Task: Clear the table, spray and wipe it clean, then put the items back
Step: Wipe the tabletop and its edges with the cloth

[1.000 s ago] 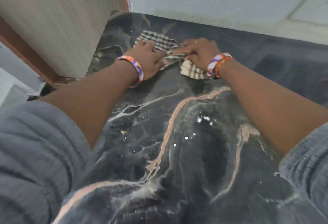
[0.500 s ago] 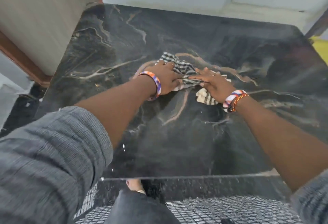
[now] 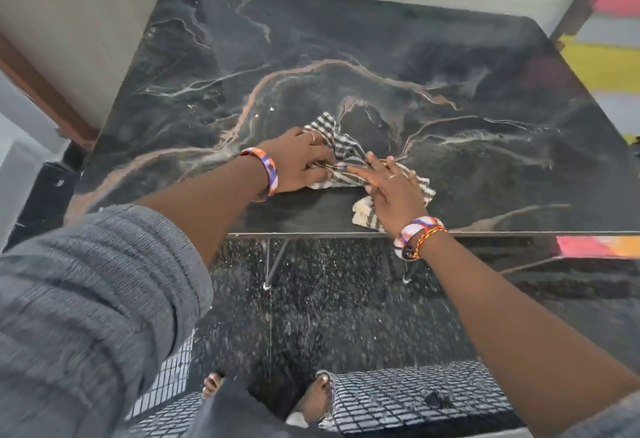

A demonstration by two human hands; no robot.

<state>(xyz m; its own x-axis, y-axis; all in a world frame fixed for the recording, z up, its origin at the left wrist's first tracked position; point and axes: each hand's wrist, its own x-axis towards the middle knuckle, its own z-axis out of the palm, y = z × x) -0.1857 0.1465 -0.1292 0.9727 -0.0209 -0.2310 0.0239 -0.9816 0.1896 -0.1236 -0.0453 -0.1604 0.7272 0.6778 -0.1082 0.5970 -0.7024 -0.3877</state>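
Head view: a striped cloth [image 3: 341, 157] is being pressed flat against the dark marbled tabletop [image 3: 381, 56], near its front edge. It is being pinned by the left hand [image 3: 298, 163], fingers bunched together on its left part, and by the right hand [image 3: 394, 191], fingers spread apart across its right part.

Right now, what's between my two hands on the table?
In the head view, only bunched checkered cloth bridges the left hand and right hand.
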